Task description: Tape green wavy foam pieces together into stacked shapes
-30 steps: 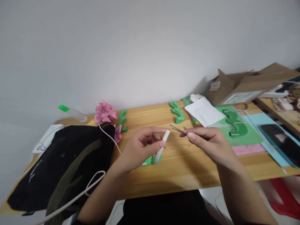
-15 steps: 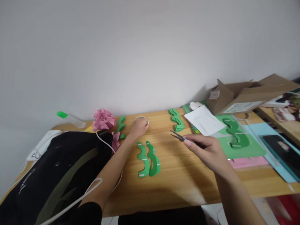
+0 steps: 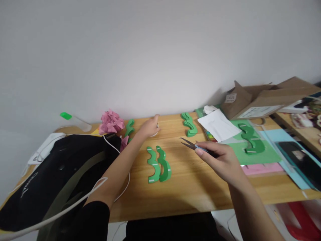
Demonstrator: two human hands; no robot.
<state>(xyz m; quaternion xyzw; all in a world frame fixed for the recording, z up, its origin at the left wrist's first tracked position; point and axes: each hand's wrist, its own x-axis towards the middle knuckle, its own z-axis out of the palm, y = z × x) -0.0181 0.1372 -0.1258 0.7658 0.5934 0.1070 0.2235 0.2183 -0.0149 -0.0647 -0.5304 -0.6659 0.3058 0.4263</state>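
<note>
Pale wall (image 3: 160, 60) behind, wooden table (image 3: 190, 197) below. Left of the left hand (image 3: 149, 127), pink crumpled paper (image 3: 111, 122); beside the left forearm (image 3: 122, 167), a black bag (image 3: 72, 177), with a white cable (image 3: 51, 220) looped over that forearm. Beyond the right hand (image 3: 220, 160), white paper (image 3: 218, 125) and an open cardboard box (image 3: 253, 100). Left of the right hand, nearer than the left, two wavy green pieces (image 3: 165, 170) side by side, bearing white strips (image 3: 151, 181). Left hand outstretched, one digit extended, over a white curved edge (image 3: 154, 134); grip impossible to tell. Right hand closed around a dark two-bladed tool (image 3: 189, 144), tips spread and aimed left.
</note>
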